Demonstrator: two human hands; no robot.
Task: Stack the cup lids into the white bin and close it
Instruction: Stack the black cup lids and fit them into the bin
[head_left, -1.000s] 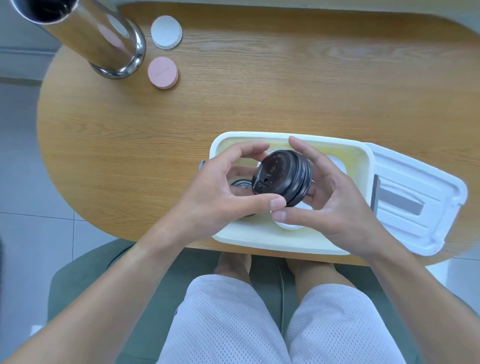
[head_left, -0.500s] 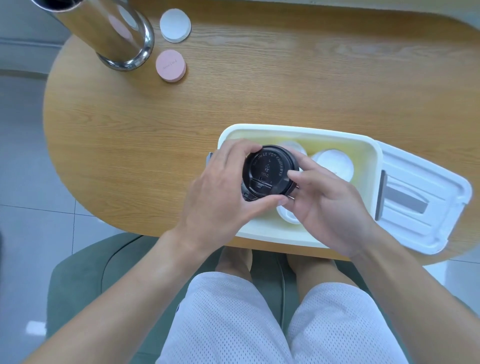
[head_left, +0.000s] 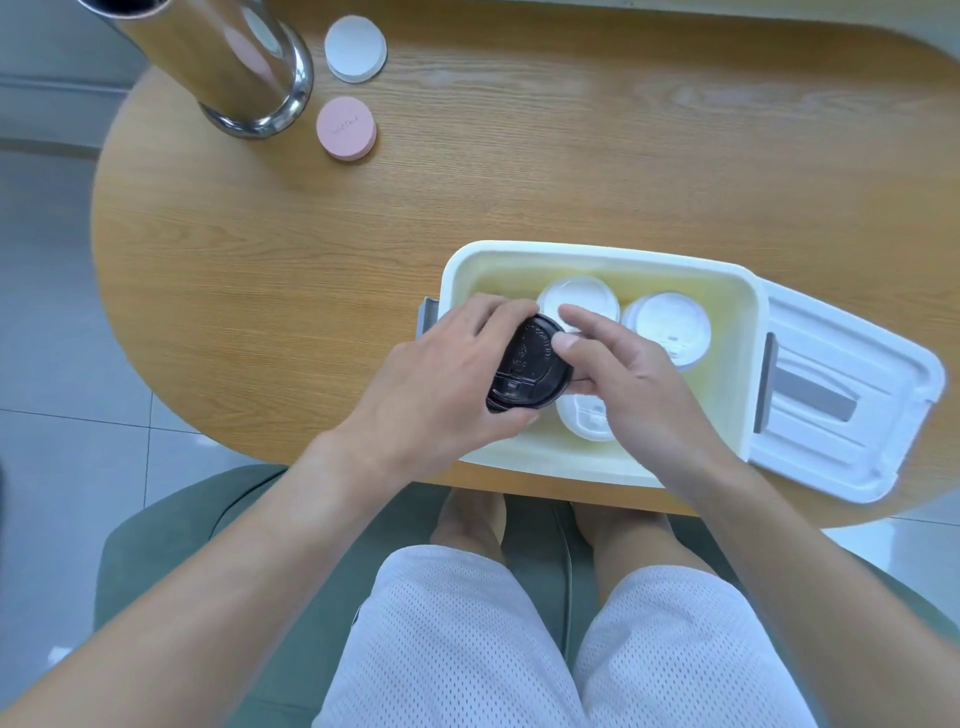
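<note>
Both hands (head_left: 447, 384) (head_left: 639, 384) grip black lids (head_left: 530, 366) | white bin (head_left: 597, 257) open, left end

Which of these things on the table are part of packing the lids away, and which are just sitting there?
Part of the job:
black lids, held by left hand and right hand
white lids in the bin
white bin
bin cover, lying open alongside

Just lying about:
steel cylinder
pink disc
white disc
</note>
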